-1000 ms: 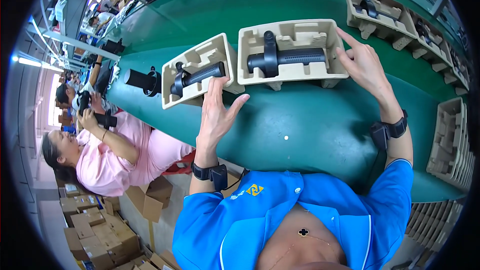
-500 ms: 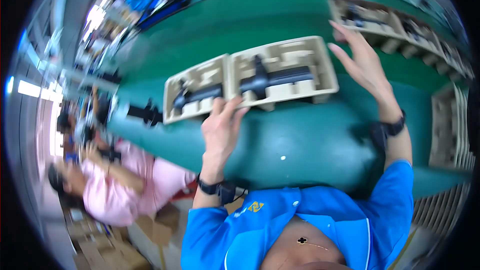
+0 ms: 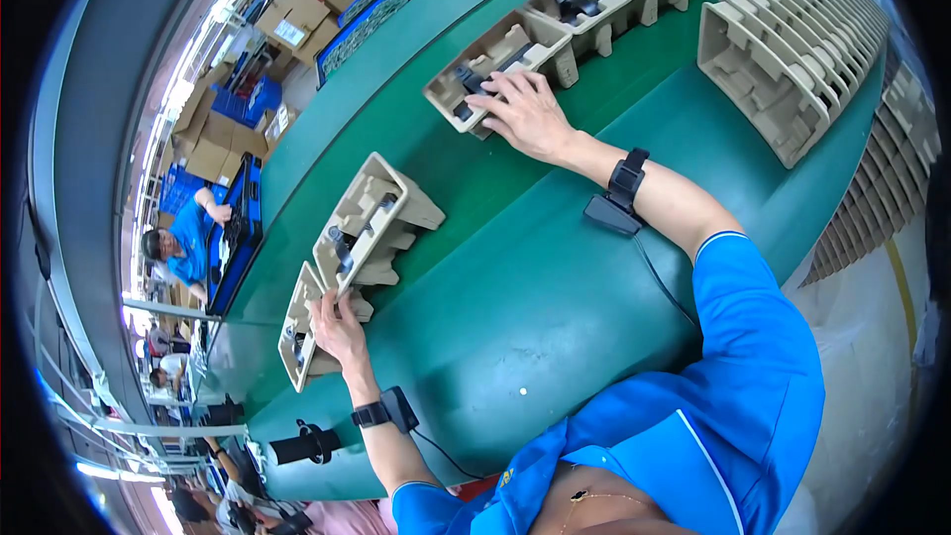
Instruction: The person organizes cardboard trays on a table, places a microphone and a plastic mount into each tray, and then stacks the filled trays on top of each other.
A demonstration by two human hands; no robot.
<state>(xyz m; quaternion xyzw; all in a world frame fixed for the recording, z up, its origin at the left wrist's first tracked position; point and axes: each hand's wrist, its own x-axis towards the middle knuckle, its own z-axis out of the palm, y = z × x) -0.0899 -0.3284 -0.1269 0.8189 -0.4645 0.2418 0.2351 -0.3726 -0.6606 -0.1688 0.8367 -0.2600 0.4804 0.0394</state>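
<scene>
My left hand [image 3: 338, 327] is at the near side of a joined pair of beige moulded trays [image 3: 404, 188], its bent fingers over the rim where the two meet. Each tray holds a black part [image 3: 342, 250], partly hidden by the walls. Farther off to the right, my right hand [image 3: 530, 117] lies across the end of another beige tray [image 3: 443, 99]. Its fingers are spread over the near wall and reach a black part [image 3: 466, 77] inside; the fingertips' exact contact is partly hidden.
More filled trays [image 3: 599, 10] continue in a row at the far right. A nested stack of beige trays [image 3: 763, 69] stands at right on the green bench [image 3: 495, 357]. A black clamp-like part [image 3: 305, 444] lies at lower left. A co-worker [image 3: 186, 250] works beyond a blue case [image 3: 243, 223].
The view has swung to the right. My right hand, earlier raised with fingers spread, now rests over the far tray row. My left hand stays at the tray pair's near rim.
</scene>
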